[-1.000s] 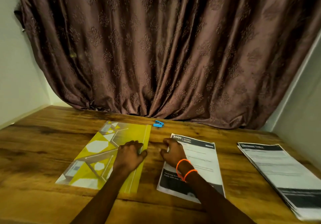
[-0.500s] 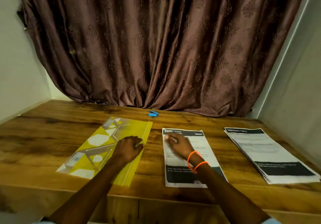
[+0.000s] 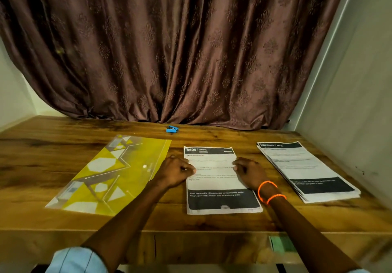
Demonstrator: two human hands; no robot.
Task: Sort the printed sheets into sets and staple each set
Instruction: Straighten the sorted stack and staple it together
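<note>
Nearest the camera, a pale blue sleeve [image 3: 77, 259] covers the left upper forearm at the bottom edge, and both bare forearms reach forward over the front lip of the wooden table [image 3: 42, 166]. On the right wrist sit two orange bands [image 3: 270, 192]. The left hand [image 3: 177, 172] rests with curled fingers at the left edge of the middle sheet set [image 3: 220, 181], knuckles up, its fingertips seeming to nip the paper's edge, though the actual pinch is hidden under the hand. The right hand [image 3: 250, 170] lies on the right side of the same set, fingers bent inward and pressing down on the page; whether it grips the paper or merely rests there I cannot tell. That set lies flat in the centre of the table, its dark header reading "$800" at the far end and a dark band of white text at the near end. To the left, apart from the hand, lies a yellow folder [image 3: 110, 175] with white and grey geometric shapes, angled across the wood. To the right, well clear of the right hand, is a thicker stack of printed sheets [image 3: 307, 171], its edges slightly fanned, headed "DRESSING TABLE". Farther back, beyond the middle set and just before the curtain, a small blue stapler [image 3: 171, 129] sits alone on the table. Behind it a brown patterned curtain [image 3: 180, 50] hangs down to the tabletop, with pale walls at either side.
</note>
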